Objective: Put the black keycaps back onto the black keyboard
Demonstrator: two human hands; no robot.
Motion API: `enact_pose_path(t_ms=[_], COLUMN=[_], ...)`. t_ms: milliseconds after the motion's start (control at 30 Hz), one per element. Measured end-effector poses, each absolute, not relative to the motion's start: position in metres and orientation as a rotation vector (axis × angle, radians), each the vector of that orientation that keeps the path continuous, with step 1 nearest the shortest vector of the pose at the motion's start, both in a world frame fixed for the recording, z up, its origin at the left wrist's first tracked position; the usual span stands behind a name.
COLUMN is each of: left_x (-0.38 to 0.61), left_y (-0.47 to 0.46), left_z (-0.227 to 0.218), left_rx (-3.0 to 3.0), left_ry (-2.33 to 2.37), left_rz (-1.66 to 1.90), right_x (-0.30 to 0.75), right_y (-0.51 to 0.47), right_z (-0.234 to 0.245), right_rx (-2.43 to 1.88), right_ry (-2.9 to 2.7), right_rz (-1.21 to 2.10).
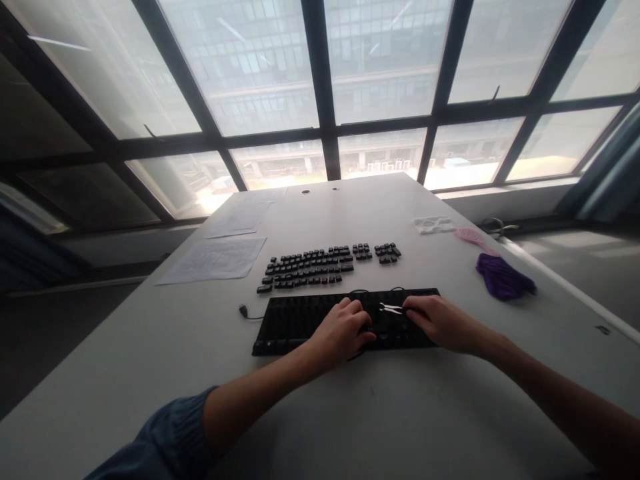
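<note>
A black keyboard base [295, 320] lies on the white table [150, 373] in front of me, its keycaps removed. My left hand [343, 330] rests on its middle with fingers curled down onto it. My right hand [440, 323] lies on its right part and pinches a small metal wire tool [391, 308] whose tip points left toward the left hand. Behind the keyboard, several loose black keycaps [325, 263] are laid out in rows in keyboard order.
Paper sheets [215, 260] lie at the back left. A purple cloth [503, 277], a pink brush [473, 238] and a small clear bag [433, 225] sit at the right. The keyboard's cable end [244, 311] lies left of it. Large windows stand behind the table.
</note>
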State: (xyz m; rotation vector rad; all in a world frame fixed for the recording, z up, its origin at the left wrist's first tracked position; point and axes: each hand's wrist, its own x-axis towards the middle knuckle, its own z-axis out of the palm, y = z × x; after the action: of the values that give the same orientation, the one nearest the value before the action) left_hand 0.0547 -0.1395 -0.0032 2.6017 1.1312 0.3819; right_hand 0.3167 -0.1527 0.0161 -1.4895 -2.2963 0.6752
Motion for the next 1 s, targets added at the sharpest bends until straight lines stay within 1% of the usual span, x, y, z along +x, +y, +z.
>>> enact_pose_path(t_ms=[133,300,433,567,733,867,1000], left_x=[0.055,0.053,0.052,0.053,0.055,0.057,0.061], left_y=[-0.138,-0.141,-0.142,-0.141,-0.139,-0.135,-0.134], left_z=[-0.005,-0.009,-0.010,-0.010,-0.008,-0.005,-0.005], left_rx=[2.537,2.513,2.519,2.517,2.498,2.517,2.584], left_ry=[1.113,1.089,1.080,1.077,1.111,1.121,1.116], left_rz=[0.387,0.474,0.507,0.508,0.425,0.329,0.276], right_x=[0.322,0.321,0.324,0.333,0.340,0.340,0.338], right_y=[-0.160,-0.157,-0.154,-0.155,-0.156,-0.156,-0.158], right_z=[0.025,0.028,0.017,-0.005,-0.030,-0.036,-0.036], right_rx=[-1.523,-1.358,-1.221,-1.137,-1.026,-0.996,-1.060], right_ry=[-2.531,-2.664,-2.647,-2.574,-2.525,-2.497,-2.455], right_rz=[0.484,0.312,0.316,0.310,0.167,0.072,0.087])
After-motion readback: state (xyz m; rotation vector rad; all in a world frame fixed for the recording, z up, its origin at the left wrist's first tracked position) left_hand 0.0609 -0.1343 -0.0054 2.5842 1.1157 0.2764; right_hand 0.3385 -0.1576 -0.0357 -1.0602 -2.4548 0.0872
